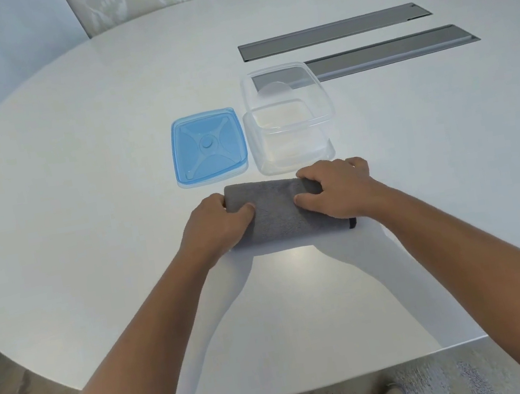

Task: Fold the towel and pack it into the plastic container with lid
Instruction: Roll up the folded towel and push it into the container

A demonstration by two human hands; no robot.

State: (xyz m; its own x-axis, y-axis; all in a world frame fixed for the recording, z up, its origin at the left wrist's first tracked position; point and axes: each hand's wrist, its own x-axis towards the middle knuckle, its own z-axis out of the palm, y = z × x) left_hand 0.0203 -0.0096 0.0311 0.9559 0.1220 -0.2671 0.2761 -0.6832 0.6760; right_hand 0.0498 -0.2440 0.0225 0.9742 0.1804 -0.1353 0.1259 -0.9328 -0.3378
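A grey towel [277, 214], folded into a thick oblong, lies on the white table [79, 192] in front of me. My left hand [218, 226] grips its left end, thumb on top. My right hand [336, 189] grips its right end, fingers curled over the far edge. A dark tag shows at the towel's near right corner. Just beyond the towel stands the clear plastic container [289, 123], open and with nothing inside. Its blue lid [208, 146] lies flat on the table to the container's left.
Two long grey cable hatches [334, 33] [393, 55] are set flush into the tabletop behind the container. The table's rounded edge runs close to my body, with patterned carpet and my shoes below it.
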